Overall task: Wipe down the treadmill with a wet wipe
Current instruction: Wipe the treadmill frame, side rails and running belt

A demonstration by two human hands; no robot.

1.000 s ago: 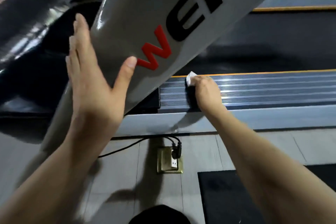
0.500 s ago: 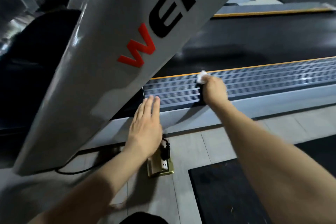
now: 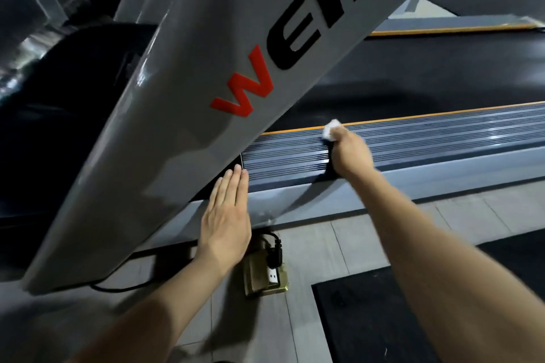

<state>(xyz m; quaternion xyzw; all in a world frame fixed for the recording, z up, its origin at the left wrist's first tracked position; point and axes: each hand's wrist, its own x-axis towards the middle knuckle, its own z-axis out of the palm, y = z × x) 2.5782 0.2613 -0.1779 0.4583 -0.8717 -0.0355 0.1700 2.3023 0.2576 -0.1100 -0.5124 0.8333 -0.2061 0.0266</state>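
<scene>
A small crumpled white wet wipe is held in the closed grip of the right hand, whose fingers are curled round it, and is pressed onto the ribbed dark grey side rail of the treadmill, just below the thin orange strip at the rail's far edge. The black running belt is seen beyond that strip. The left hand is laid flat, fingers straight and together, with nothing gripped; its fingertips are located at the near-left end of the ribbed rail, beside the foot of the slanted grey upright column bearing red and black lettering. On the grey tiled floor below the rail, a brass-coloured floor socket with a black plug is located near the left wrist. A black floor mat is positioned to the right of the socket.
</scene>
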